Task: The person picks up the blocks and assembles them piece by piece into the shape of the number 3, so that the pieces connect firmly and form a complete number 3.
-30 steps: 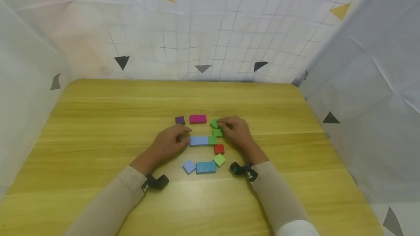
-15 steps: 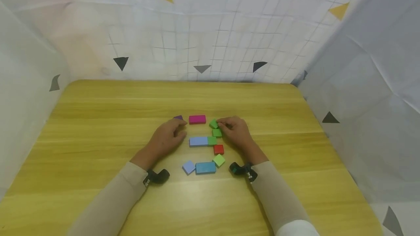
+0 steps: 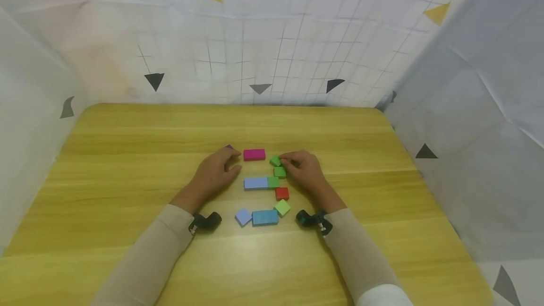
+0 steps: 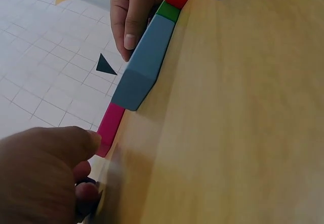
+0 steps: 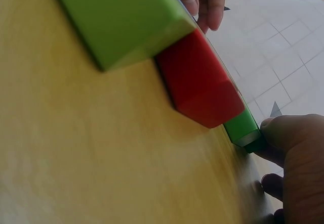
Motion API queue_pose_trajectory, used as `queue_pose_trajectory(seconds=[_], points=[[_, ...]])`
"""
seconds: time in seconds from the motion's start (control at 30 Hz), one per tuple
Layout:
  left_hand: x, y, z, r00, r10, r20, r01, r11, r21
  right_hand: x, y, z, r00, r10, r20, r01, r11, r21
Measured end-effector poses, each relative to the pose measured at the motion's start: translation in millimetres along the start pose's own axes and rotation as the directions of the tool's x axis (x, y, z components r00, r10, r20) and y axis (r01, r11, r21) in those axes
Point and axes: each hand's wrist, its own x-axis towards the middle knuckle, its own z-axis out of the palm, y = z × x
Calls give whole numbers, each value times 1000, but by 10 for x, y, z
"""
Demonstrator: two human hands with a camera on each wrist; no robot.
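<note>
At the far end of a row of toy blocks, my right hand (image 3: 305,169) pinches the corner of a tilted green block (image 3: 275,160). Just in front of that lies another green block (image 3: 279,172). My left hand (image 3: 212,169) is beside the left end of a magenta block (image 3: 254,155), thumb and index finger apart. Behind its index finger a dark purple block (image 3: 229,146) is mostly hidden. In the left wrist view, the left thumb overlaps the end of the magenta block (image 4: 110,130).
Nearer stand a periwinkle block (image 3: 256,183) against a green one (image 3: 273,182), then a red block (image 3: 282,193). A light green block (image 3: 282,208), a blue block (image 3: 265,217) and a small periwinkle block (image 3: 243,217) lie closest. White sheets (image 3: 255,37) surround the wooden table (image 3: 127,155).
My left hand has moved away from the end of the periwinkle block, farther up the table, and now covers most of the purple block. The right hand stays at the tilted green block.
</note>
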Motion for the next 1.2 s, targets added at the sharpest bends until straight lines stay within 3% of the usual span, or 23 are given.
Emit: queue_pose_trajectory(seconds=[0.4, 0.93, 1.2], points=[[92, 2, -5, 999, -40, -5, 40, 999, 2, 7, -5, -5, 1000, -7, -3, 7, 1000, -12], [180, -4, 65, 994, -106, 35, 106, 994, 15, -19, -32, -7, 1000, 14, 20, -14, 1000, -16], [219, 17, 128, 996, -94, -3, 94, 991, 97, -7, -33, -16, 1000, 10, 13, -10, 1000, -23]])
